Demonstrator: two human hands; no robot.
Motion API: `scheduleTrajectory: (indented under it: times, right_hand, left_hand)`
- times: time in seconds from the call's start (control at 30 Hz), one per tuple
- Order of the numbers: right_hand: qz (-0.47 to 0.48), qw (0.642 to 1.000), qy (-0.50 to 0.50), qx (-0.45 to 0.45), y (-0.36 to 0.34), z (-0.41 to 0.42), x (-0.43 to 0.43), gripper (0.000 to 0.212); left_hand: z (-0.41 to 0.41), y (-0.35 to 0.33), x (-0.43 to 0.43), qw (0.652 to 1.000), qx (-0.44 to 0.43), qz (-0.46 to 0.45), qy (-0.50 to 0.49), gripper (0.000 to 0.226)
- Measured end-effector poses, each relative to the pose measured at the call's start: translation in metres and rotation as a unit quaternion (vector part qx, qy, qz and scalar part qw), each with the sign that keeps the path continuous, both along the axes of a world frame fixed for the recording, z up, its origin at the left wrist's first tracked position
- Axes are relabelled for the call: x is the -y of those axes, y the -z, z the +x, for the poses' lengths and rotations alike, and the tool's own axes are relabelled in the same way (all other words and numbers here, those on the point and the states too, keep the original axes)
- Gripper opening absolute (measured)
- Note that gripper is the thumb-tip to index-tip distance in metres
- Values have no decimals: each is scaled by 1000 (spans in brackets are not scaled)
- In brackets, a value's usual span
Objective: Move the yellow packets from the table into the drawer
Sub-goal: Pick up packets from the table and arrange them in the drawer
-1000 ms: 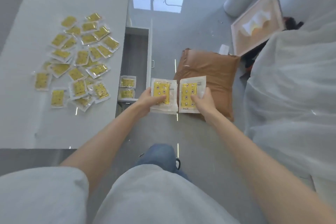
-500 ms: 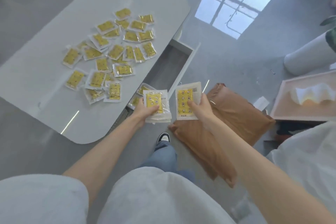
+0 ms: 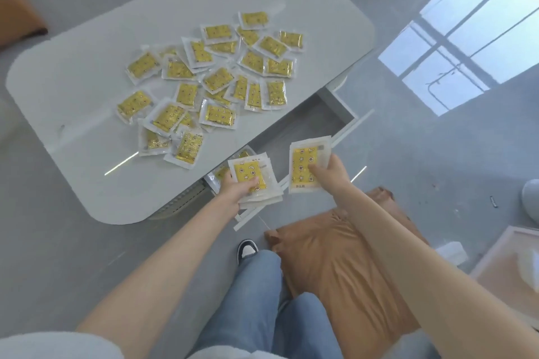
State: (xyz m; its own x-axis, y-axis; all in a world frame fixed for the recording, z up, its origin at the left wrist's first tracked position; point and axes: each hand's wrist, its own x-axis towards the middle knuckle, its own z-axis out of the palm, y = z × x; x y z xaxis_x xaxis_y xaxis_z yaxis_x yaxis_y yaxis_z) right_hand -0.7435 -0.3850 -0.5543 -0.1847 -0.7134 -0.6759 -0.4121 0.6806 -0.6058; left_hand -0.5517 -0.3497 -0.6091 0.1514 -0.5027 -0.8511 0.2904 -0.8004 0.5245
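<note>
Left fingers (image 3: 248, 183) curled round one packet stack (image 3: 248, 170) — right fingers (image 3: 315, 167) pinching another stack (image 3: 303, 154), by drawer (image 3: 315, 116)

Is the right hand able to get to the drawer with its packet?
Probably yes. The drawer stands open, nothing covers it, and the right hand holds its yellow packet just by the drawer's front edge. The left hand, gripping its own stack, sits to the side, not in the way.

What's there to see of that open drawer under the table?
The drawer has white walls and a grey floor, and stands pulled out from under the white table. Its far part looks bare; a few yellow packets lie at the near end, partly hidden by the stack held in the left hand.
</note>
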Motion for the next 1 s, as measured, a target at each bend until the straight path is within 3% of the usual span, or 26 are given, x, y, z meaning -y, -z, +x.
scheduleTrajectory:
  times: [0.17, 0.43, 0.57, 0.73, 1.0]
  right_hand:
    - [0, 998, -64, -20, 80, -6, 41, 35]
    - [-60, 985, -160, -31, 186, -18, 100, 29]
    - [-71, 976, -196, -55, 233, -20, 124, 41]
    - [-107, 968, -208, -87, 279, -20, 148, 62]
    - [-111, 954, -248, -127, 314, -11, 176, 57]
  left_hand:
    - [-19, 85, 22, 999, -4, 3, -48, 46]
    - [-33, 209, 72, 998, -36, -17, -55, 16]
    - [-41, 261, 98, 998, -7, -34, -44, 40]
    - [-48, 304, 128, 995, 18, -74, -64, 35]
    - [-58, 333, 154, 986, 132, -89, -50, 46]
